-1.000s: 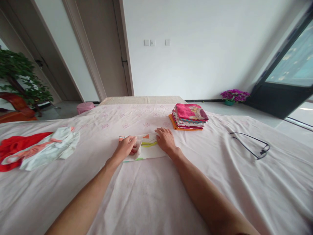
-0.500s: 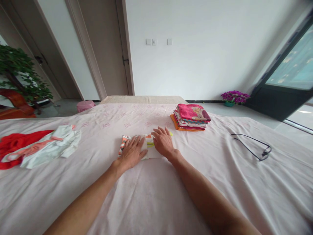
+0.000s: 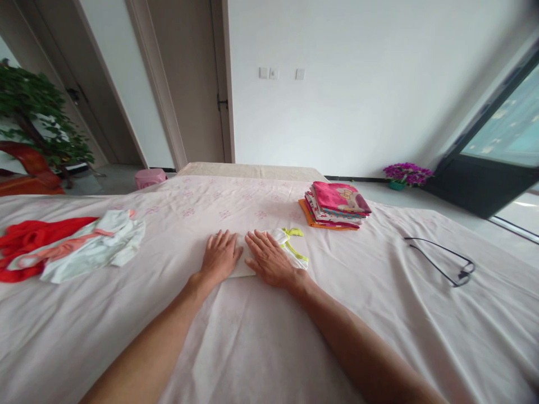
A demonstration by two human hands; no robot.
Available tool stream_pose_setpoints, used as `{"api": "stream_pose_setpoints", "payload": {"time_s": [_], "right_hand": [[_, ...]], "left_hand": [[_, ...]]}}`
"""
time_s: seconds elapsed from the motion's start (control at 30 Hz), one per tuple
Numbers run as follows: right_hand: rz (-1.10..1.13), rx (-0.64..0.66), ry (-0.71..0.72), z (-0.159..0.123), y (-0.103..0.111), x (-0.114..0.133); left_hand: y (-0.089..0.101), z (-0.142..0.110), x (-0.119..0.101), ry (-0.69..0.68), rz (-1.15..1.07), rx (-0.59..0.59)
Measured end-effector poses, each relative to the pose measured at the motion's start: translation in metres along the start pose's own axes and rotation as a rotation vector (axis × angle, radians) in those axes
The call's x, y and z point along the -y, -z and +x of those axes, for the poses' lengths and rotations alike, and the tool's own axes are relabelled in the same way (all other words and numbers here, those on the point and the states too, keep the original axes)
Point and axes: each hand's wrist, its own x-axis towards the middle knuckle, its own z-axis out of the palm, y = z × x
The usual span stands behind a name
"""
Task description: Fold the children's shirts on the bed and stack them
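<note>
A small white garment with yellow-green trim (image 3: 300,259) lies partly folded on the pale pink bedsheet (image 3: 252,348). My left hand (image 3: 219,257) rests flat on its left part, fingers stretched out. Close beside it, my right hand (image 3: 269,259) lies flat across the middle of the cloth, fingers extended. Trim and a bit of white fabric show past the right hand; much of the garment is hidden under both hands. Just beyond it to the right stands a stack of folded clothes (image 3: 339,205), with a pink printed piece on top.
Loose red clothing (image 3: 46,233) and a white garment with coral trim (image 3: 96,249) lie at the left. Black-framed glasses (image 3: 446,264) rest on the sheet at the right. Past the far edge are a pink stool (image 3: 150,178) and a pot of purple flowers (image 3: 406,174).
The cloth's orange-patterned left end no longer shows, and the yellow-green trim now lies exposed at the right. My right hand has come down flat on the cloth, nearer my left.
</note>
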Motion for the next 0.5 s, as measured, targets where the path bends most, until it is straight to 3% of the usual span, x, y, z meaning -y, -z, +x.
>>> {"api": "stream_pose_setpoints", "payload": {"time_s": [0.17,0.27,0.5], "right_hand": [[-0.026,0.064,-0.010,-0.006,-0.014,-0.001],[-0.032,0.062,-0.034,-0.007,-0.014,-0.001],[0.006,0.112,-0.075,-0.006,-0.010,0.001]], "left_hand": [[-0.010,0.000,0.009,0.074,0.049,0.079],[-0.011,0.002,0.013,0.132,-0.007,0.063],[0.002,-0.010,0.026,0.352,-0.461,-0.067]]}}
